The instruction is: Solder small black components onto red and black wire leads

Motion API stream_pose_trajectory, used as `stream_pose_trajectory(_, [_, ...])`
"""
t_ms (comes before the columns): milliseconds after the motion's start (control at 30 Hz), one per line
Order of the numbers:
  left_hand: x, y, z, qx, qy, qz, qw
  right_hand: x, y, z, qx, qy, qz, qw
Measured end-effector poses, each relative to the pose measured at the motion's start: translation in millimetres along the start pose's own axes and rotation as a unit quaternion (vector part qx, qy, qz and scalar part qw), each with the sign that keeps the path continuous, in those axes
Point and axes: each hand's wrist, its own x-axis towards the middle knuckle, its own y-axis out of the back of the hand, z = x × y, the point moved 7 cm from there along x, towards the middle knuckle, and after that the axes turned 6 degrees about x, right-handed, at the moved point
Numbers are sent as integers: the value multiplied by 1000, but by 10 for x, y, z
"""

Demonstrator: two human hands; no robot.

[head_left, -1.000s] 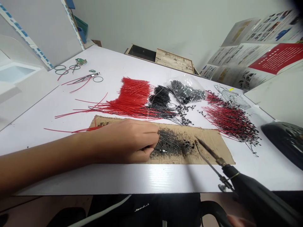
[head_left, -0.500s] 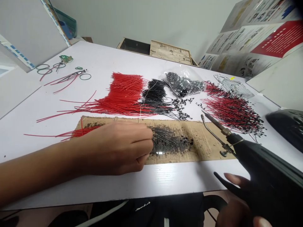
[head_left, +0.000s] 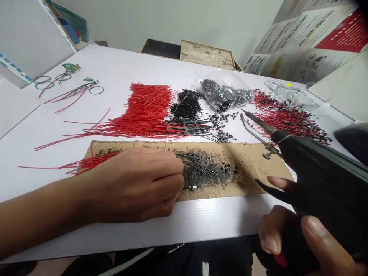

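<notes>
The left hand (head_left: 138, 184) pinches black wires (head_left: 201, 166) flat on scorched cardboard (head_left: 253, 168). The right hand's (head_left: 290, 234) grip is clamped on a soldering gun (head_left: 322, 168) above the bench (head_left: 120, 69).

Big fan of red wires (head_left: 149, 111) sits mid-desk (head_left: 120, 61), with a smaller bunch of black wires (head_left: 188, 109) touching its right edge and a clear bag of tiny black parts (head_left: 224, 94) just past that. Further right of the red fan there's a messy heap of red leads with black tips (head_left: 287, 119) and an empty clear plastic tray (head_left: 290, 97) behind it. Way off to the fan's left are some green rubber rings (head_left: 96, 89) and a few loose wires, and behind it a shallow wooden box (head_left: 207, 55) at the desk's far edge.
</notes>
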Motion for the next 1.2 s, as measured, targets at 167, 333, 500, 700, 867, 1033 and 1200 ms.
stream_pose_trajectory(167, [23, 23, 13, 9, 2, 9, 1000, 72, 77, 40, 9, 4, 20, 1000])
stream_pose_trajectory(333, [25, 10, 17, 19, 7, 0, 1000, 66, 72, 84, 53, -2, -8, 999])
stream_pose_trajectory(500, [36, 9, 13, 10, 14, 3, 1000, -26, 26, 43, 44, -26, 57, 997])
stream_pose_trajectory(700, [24, 2, -6, 4, 19, 1, 1000, -38, 6, 33, 44, -24, 58, 997])
stream_pose_trajectory(867, [11, -16, -29, -5, 21, 3, 1000, -43, -13, 26, 38, -8, 45, 998])
stream_pose_trajectory(1033, [13, -17, -65, 1, 36, 14, 999, -47, -24, 15, 33, -10, 46, 998])
stream_pose_trajectory(1200, [19, 9, -66, 18, 32, 20, 999, -44, -44, -31, 24, 10, 44, 999])
